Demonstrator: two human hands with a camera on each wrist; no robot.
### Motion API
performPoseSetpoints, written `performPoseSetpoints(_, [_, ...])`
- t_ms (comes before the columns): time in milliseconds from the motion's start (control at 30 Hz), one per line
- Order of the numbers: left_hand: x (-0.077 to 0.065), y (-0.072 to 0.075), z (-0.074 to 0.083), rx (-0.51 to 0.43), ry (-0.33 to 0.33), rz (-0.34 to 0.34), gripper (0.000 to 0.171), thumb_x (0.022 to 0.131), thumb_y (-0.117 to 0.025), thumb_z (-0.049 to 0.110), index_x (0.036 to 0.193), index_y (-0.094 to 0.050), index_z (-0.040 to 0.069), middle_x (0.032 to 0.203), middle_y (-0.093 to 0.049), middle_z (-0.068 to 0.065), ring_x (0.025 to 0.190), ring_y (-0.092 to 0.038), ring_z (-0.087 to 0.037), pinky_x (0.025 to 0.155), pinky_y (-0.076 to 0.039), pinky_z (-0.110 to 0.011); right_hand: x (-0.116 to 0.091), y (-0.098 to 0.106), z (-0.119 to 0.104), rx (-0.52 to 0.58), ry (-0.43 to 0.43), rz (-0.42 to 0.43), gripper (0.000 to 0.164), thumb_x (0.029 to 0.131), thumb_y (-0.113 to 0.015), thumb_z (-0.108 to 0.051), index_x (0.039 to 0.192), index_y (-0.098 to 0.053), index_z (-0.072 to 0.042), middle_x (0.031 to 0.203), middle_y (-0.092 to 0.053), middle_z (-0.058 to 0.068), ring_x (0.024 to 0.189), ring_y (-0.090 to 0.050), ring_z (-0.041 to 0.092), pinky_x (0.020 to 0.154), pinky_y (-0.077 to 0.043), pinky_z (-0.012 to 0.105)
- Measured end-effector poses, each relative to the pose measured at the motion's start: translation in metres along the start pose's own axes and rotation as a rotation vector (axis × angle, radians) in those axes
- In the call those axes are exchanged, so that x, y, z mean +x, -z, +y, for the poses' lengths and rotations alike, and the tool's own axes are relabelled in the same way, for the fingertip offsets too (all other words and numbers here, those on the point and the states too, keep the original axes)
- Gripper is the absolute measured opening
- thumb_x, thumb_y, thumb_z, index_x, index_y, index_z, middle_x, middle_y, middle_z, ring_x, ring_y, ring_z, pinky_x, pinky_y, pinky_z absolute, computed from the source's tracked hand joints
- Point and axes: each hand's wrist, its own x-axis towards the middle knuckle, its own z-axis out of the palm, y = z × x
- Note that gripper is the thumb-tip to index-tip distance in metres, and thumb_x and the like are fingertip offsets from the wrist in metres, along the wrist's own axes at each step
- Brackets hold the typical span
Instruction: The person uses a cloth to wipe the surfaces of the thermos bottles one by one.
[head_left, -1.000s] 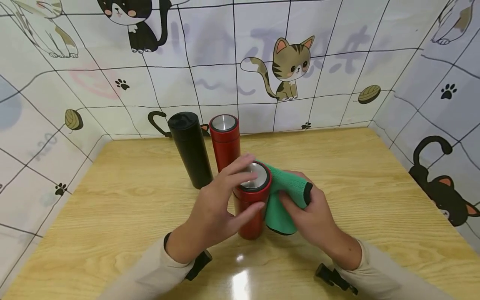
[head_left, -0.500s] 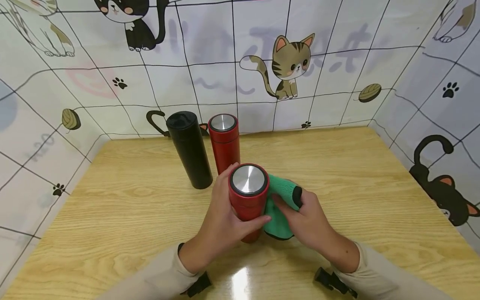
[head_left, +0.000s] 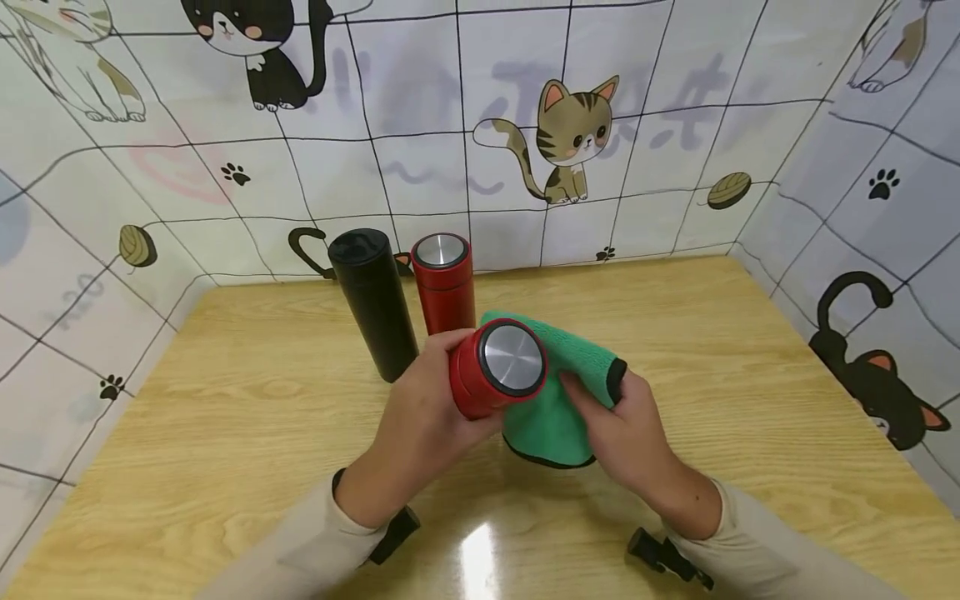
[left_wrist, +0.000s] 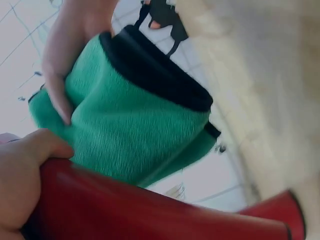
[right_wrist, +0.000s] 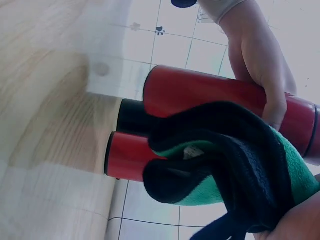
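Observation:
My left hand [head_left: 431,400] grips a red thermos bottle [head_left: 480,375] around its upper body, its silver-topped lid tilted toward the head camera. In the right wrist view the bottle [right_wrist: 200,92] hangs above the table with its base showing. A green cloth [head_left: 551,421] with black edging is pinched in my right hand [head_left: 630,429], thumb on top. The cloth spreads behind and beside the bottle in the head view. From the left wrist, the cloth [left_wrist: 135,120] appears right along the side of the red bottle [left_wrist: 125,205].
Another red thermos bottle [head_left: 446,287] and a black bottle [head_left: 375,308] stand upright toward the back of the wood-grain table [head_left: 262,400]. A white cat-print sheet [head_left: 420,92] walls the back and sides. Black camera straps [head_left: 667,557] sit at the wrists.
My left hand has closed around the red thermos bottle, raised it off the table and tipped its lid toward the head camera. The green cloth in my right hand has spread out behind it.

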Motion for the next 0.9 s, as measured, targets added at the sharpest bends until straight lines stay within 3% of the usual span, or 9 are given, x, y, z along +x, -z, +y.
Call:
performPoseSetpoints(100, [0.0, 0.01, -0.002, 0.085, 0.018, -0.012, 0.077, 0.064, -0.088, 0.014, 0.129, -0.047, 0.004, 0.109, -0.068, -0.01, 0.097, -0.068, -0.024, 0.088, -0.06, -0.039, -0.001, -0.002, -0.002, 0.01, 0.028, 0.059, 0.035, 0.1, -0.059, -0.009, 0.134, -0.061, -0.004, 0.129, -0.067, 0.004, 0.115, -0.064, 0.003, 0.095, -0.053, 0.019])
performPoseSetpoints(200, [0.002, 0.017, -0.003, 0.202, -0.001, -0.018, 0.074, 0.064, -0.087, 0.015, 0.127, -0.05, 0.006, 0.105, -0.068, -0.01, 0.093, -0.067, -0.025, 0.085, -0.06, -0.041, -0.003, -0.003, -0.002, 0.073, 0.115, 0.118, 0.035, 0.099, -0.058, -0.002, 0.133, -0.061, -0.001, 0.127, -0.068, -0.004, 0.118, -0.064, 0.005, 0.098, -0.052, 0.019])
performPoseSetpoints(367, [0.004, 0.021, -0.002, 0.385, -0.036, -0.06, 0.074, 0.064, -0.088, 0.021, 0.126, -0.051, 0.009, 0.1, -0.067, -0.01, 0.087, -0.065, -0.026, 0.076, -0.06, -0.043, -0.003, -0.006, 0.003, 0.134, 0.423, 0.172, 0.043, 0.093, -0.052, 0.016, 0.133, -0.06, 0.003, 0.131, -0.066, -0.004, 0.125, -0.061, 0.009, 0.103, -0.049, 0.021])
performPoseSetpoints(467, [0.004, 0.023, -0.001, 0.457, -0.027, -0.102, 0.078, 0.061, -0.091, 0.025, 0.127, -0.051, 0.01, 0.103, -0.068, -0.01, 0.087, -0.065, -0.027, 0.074, -0.059, -0.043, 0.0, -0.009, 0.007, 0.131, 0.626, 0.108, 0.043, 0.095, -0.051, 0.014, 0.137, -0.054, 0.008, 0.141, -0.06, 0.006, 0.134, -0.055, 0.017, 0.111, -0.045, 0.027])
performPoseSetpoints(533, [0.004, 0.023, 0.0, 0.478, -0.02, -0.126, 0.08, 0.061, -0.092, 0.026, 0.127, -0.05, 0.01, 0.104, -0.068, -0.011, 0.087, -0.066, -0.028, 0.073, -0.058, -0.044, 0.002, -0.011, 0.009, 0.137, 0.719, 0.033, 0.042, 0.098, -0.051, 0.007, 0.139, -0.048, 0.013, 0.147, -0.054, 0.013, 0.139, -0.05, 0.023, 0.114, -0.042, 0.031])
performPoseSetpoints(633, [0.004, 0.023, 0.001, 0.488, -0.02, -0.152, 0.082, 0.06, -0.093, 0.026, 0.128, -0.05, 0.01, 0.104, -0.069, -0.011, 0.086, -0.067, -0.029, 0.072, -0.058, -0.044, 0.003, -0.013, 0.011, 0.112, 0.792, -0.048, 0.042, 0.101, -0.054, -0.004, 0.137, -0.048, 0.018, 0.15, -0.049, 0.019, 0.141, -0.047, 0.026, 0.115, -0.04, 0.032])
performPoseSetpoints(800, [0.003, 0.022, 0.003, 0.503, -0.014, -0.158, 0.084, 0.058, -0.094, 0.026, 0.127, -0.05, 0.01, 0.103, -0.07, -0.01, 0.085, -0.067, -0.028, 0.07, -0.058, -0.043, 0.002, -0.015, 0.011, -0.075, 0.879, -0.017, 0.035, 0.101, -0.057, -0.011, 0.126, -0.062, 0.012, 0.145, -0.055, 0.019, 0.138, -0.051, 0.026, 0.113, -0.043, 0.031])
performPoseSetpoints(900, [0.001, 0.02, 0.005, 0.501, -0.026, -0.175, 0.081, 0.058, -0.092, 0.026, 0.126, -0.05, 0.009, 0.1, -0.07, -0.009, 0.083, -0.067, -0.026, 0.067, -0.057, -0.04, 0.003, -0.016, 0.01, -0.131, 0.935, 0.011, 0.032, 0.1, -0.059, -0.013, 0.124, -0.065, 0.009, 0.143, -0.056, 0.02, 0.138, -0.051, 0.028, 0.114, -0.042, 0.033])
